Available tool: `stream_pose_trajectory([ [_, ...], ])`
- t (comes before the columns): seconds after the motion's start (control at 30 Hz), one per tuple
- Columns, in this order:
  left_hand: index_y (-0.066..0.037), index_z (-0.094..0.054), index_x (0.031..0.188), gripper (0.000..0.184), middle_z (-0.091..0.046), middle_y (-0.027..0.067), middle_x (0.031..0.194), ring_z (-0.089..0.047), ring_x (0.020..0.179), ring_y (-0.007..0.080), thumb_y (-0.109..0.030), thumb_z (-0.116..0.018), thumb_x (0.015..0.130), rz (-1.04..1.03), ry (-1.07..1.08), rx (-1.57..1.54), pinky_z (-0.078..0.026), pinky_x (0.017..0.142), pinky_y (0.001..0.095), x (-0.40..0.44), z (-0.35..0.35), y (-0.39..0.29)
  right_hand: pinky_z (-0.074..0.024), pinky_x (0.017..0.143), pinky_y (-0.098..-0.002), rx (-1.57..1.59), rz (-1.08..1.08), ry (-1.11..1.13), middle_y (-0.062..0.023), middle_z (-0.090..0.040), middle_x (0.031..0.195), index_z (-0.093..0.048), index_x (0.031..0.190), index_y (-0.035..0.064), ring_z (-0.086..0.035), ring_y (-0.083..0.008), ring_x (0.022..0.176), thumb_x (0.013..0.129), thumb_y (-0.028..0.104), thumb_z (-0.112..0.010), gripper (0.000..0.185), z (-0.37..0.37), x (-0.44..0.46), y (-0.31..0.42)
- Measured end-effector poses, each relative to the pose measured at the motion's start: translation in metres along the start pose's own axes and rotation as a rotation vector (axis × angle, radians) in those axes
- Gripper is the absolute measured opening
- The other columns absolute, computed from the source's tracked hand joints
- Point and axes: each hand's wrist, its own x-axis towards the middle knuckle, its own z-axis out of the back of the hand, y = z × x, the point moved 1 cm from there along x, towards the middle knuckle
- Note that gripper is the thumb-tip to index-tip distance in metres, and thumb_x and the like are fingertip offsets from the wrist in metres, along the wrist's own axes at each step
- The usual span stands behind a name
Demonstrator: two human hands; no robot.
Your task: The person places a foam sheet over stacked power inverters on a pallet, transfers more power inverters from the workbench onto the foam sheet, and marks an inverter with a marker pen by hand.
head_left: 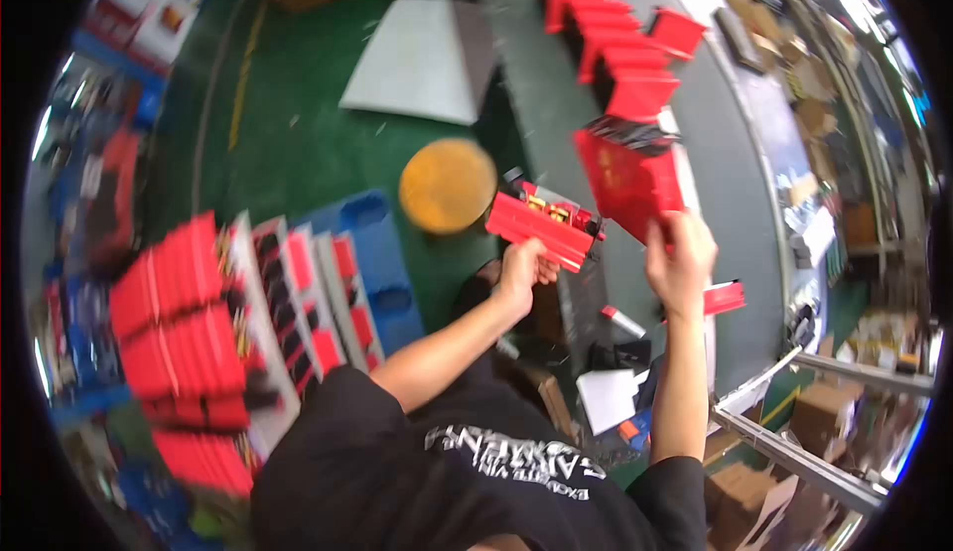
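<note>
My left hand is closed around a red housing with brass-coloured and black parts inside, held tilted over the near edge of the grey bench. My right hand grips the lower corner of a red panel-like cover, raised above the bench and smeared by motion. Black strips show at the cover's far end, and I cannot tell whether they belong to it. Just right of my right hand, another red piece lies on the bench. A red-and-white marker-like stick rests between my forearms.
Several red covers stand in a row along the grey bench. To the left, red housings are stacked in layers beside a blue pallet. A round yellow stool stands ahead. A metal rail runs at lower right.
</note>
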Motion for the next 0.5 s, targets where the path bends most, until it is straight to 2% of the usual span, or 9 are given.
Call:
stream_pose_trajectory([
  [0.07,-0.005,-0.067,0.075,0.028,-0.065,0.007,0.063,-0.059,0.05,0.0153,-0.026,-0.051,0.083,-0.101,-0.039,0.077,-0.045,0.048,0.0275,-0.08,0.061,-0.001,-0.0432,0.056,-0.0301,0.12,-0.101,-0.105,-0.0078,-0.055,0.072,-0.062,0.089,0.0009,-0.052,-0.0171,0.059,0.087,0.005,-0.073,0.012,0.023,-0.048,0.059],
  [0.1,-0.005,-0.066,0.073,0.027,-0.064,0.0065,0.061,-0.058,0.049,0.0146,-0.025,-0.051,0.082,-0.168,-0.063,0.108,-0.044,0.047,0.0277,-0.126,0.091,-0.001,-0.0431,0.057,-0.0277,0.197,-0.176,-0.08,-0.0037,-0.056,0.072,-0.063,0.089,0.0,-0.051,-0.0116,0.062,0.087,0.006,-0.074,0.013,0.034,-0.074,0.083],
  [0.17,-0.002,-0.066,0.071,0.028,-0.065,0.0089,0.062,-0.06,0.051,0.0155,-0.023,-0.051,0.083,-0.261,-0.112,0.268,-0.046,0.047,0.0288,-0.225,0.134,-0.002,-0.04,0.058,-0.023,0.317,-0.246,-0.053,0.0011,-0.056,0.071,-0.064,0.088,-0.0013,-0.047,-0.0061,0.065,0.087,0.008,-0.076,0.015,0.05,-0.112,0.136],
  [0.2,-0.001,-0.067,0.074,0.028,-0.066,0.0109,0.065,-0.06,0.052,0.0158,-0.022,-0.054,0.086,-0.262,-0.23,0.288,-0.046,0.049,0.0281,-0.27,0.147,0.002,-0.0374,0.058,-0.0213,0.433,-0.274,0.019,0.0036,-0.053,0.07,-0.064,0.087,-0.0022,-0.045,-0.0042,0.066,0.087,0.006,-0.076,0.015,0.057,-0.128,0.161],
  [0.23,0.002,-0.07,0.079,0.028,-0.069,0.0126,0.068,-0.064,0.054,0.0169,-0.021,-0.055,0.086,-0.323,-0.213,0.328,-0.048,0.048,0.0283,-0.3,0.169,0.017,-0.035,0.058,-0.0201,0.424,-0.23,0.075,0.0052,-0.051,0.07,-0.063,0.086,-0.0023,-0.043,-0.0035,0.066,0.086,0.004,-0.075,0.014,0.061,-0.143,0.184],
  [0.3,0.001,-0.07,0.078,0.027,-0.069,0.0118,0.068,-0.063,0.054,0.0157,-0.02,-0.055,0.086,-0.315,-0.236,0.363,-0.046,0.047,0.0276,-0.366,0.203,0.029,-0.0342,0.057,-0.02,0.552,-0.253,0.192,0.0053,-0.049,0.069,-0.062,0.084,-0.0024,-0.042,-0.0033,0.065,0.086,0.003,-0.074,0.013,0.058,-0.174,0.226],
  [0.4,0.0,-0.068,0.075,0.026,-0.068,0.01,0.068,-0.061,0.052,0.0137,-0.018,-0.055,0.087,-0.263,-0.309,0.408,-0.045,0.047,0.0272,-0.48,0.23,0.021,-0.0367,0.056,-0.0207,0.693,-0.224,0.281,0.0048,-0.054,0.067,-0.063,0.083,-0.0031,-0.045,-0.0025,0.063,0.085,0.002,-0.072,0.011,0.052,-0.215,0.297],
  [0.43,-0.001,-0.066,0.072,0.025,-0.065,0.0065,0.066,-0.056,0.051,0.0108,-0.018,-0.055,0.087,-0.272,-0.309,0.401,-0.042,0.047,0.0268,-0.501,0.249,0.027,-0.0454,0.06,-0.0243,0.684,-0.279,0.332,-0.0021,-0.062,0.067,-0.067,0.085,-0.0041,-0.054,-0.0072,0.064,0.081,0.002,-0.073,0.009,0.052,-0.226,0.315],
  [0.5,-0.001,-0.065,0.071,0.025,-0.061,0.0041,0.064,-0.053,0.051,0.0106,-0.017,-0.054,0.087,-0.281,-0.383,0.444,-0.041,0.047,0.0283,-0.553,0.279,0.023,-0.0471,0.06,-0.0254,0.749,-0.298,0.4,-0.0052,-0.064,0.067,-0.068,0.085,-0.0041,-0.057,-0.0086,0.063,0.081,0.004,-0.074,0.011,0.053,-0.245,0.357],
])
